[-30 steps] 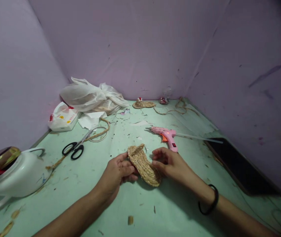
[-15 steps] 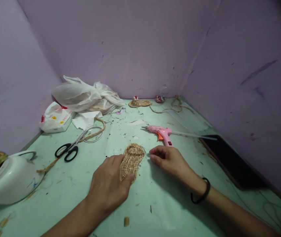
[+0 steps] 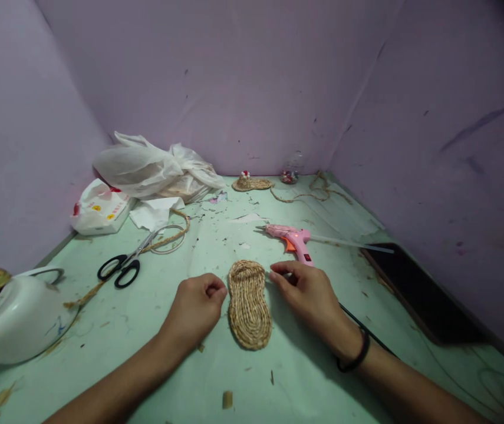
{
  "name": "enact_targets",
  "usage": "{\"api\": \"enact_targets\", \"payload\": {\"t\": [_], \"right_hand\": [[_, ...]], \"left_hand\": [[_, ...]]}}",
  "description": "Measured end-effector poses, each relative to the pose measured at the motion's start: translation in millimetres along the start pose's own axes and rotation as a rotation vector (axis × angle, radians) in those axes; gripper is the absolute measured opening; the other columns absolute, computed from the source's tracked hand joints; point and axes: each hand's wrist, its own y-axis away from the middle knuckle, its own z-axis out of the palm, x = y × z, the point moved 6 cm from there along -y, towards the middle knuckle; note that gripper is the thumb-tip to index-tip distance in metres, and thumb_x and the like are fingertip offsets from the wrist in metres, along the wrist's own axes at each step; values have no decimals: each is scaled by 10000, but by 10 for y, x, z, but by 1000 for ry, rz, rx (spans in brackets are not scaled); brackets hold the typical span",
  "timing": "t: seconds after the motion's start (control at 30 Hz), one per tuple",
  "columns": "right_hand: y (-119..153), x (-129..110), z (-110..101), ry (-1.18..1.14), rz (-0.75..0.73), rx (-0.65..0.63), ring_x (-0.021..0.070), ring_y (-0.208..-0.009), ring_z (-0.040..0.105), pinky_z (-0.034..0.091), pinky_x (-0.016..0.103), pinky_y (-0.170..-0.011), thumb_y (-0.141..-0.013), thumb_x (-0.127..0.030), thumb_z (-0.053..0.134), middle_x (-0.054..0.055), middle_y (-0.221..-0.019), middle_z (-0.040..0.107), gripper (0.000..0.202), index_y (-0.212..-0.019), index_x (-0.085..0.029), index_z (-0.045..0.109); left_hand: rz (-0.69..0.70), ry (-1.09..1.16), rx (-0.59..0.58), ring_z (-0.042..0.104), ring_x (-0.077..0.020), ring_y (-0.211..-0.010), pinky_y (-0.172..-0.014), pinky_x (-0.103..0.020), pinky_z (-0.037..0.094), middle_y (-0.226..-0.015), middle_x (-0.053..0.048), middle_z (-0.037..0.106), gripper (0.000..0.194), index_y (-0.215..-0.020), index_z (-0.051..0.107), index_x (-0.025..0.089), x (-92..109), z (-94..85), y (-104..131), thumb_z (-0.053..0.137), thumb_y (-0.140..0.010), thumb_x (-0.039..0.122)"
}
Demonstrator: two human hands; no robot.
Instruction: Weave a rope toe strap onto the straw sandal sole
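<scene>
A small woven straw slipper [image 3: 250, 312] lies flat on the green tabletop, its toe band at the far end. My left hand [image 3: 201, 303] is just left of it, fingers curled and thumb against the index finger. On the other side, my right hand [image 3: 307, 288] is beside the toe end, thumb and index fingertips together near the slipper's edge. Whatever either pinch holds, if anything, is too small to make out. Beyond my right hand lies a pink glue gun [image 3: 287, 234] with an orange trigger, a lit light and a clear glue stick in its back.
Black-handled scissors [image 3: 124, 266], a braided straw cord [image 3: 170, 238] and a white pot [image 3: 22, 321] are on the left. A plastic bag [image 3: 158, 168] and a tissue pack [image 3: 101, 209] stand behind. A second slipper [image 3: 256, 184] and a bead jar [image 3: 290, 175] are at the back; a dark phone-like slab [image 3: 424, 294] lies right.
My left hand has let go of the slipper and moved a little left, its fingers now curled. The slipper now lies straighter, its heel uncovered. My right hand has barely moved.
</scene>
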Motion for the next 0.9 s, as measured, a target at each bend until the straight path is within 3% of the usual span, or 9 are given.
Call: {"api": "enact_targets", "payload": {"t": [0.13,0.27,0.37,0.5,0.73,0.9], "right_hand": [[23,-139,10,-26,-204,89,186,-749,636,493,312,-682,-805,-223,521,68,-853,704,195,-884,-181,695],[49,-197,78,-27,-270,85,169,-727,636,499,297,-679,-818,-183,508,60,-842,696,199,-887,-192,694],[70,-230,116,2,-315,72,163,-720,639,501,293,-676,-813,-162,512,57,-852,690,196,-877,-196,694],[76,-256,133,2,-324,80,157,-702,637,501,289,-672,-805,-139,511,54,-818,688,194,-854,-196,689],[102,-323,236,161,-347,52,157,-638,603,449,254,-567,-799,-145,495,60,-765,647,211,-818,-207,696],[50,-297,188,92,-316,56,150,-632,592,458,259,-590,-802,-150,507,49,-743,635,189,-877,-187,677]], "left_hand": [[11,75,5,459,-116,-472,-480,-235,356,-501,22,534,107,-650,611,158,40,14,-81,561,-683,247],[41,107,13,497,-121,-509,-507,-236,380,-555,9,583,137,-658,620,158,72,78,-179,604,-664,294],[38,89,7,459,-110,-435,-458,-230,346,-459,22,534,188,-591,602,163,63,111,-242,559,-703,307],[33,88,6,430,-103,-378,-420,-222,307,-382,38,483,192,-590,590,166,40,112,-275,518,-722,286],[96,17,44,461,-107,-439,-469,-229,333,-486,13,542,136,-606,566,162,51,127,-286,492,-711,207],[125,-13,51,483,-124,-502,-496,-238,338,-534,3,555,118,-614,568,168,69,125,-268,498,-707,190]]}}
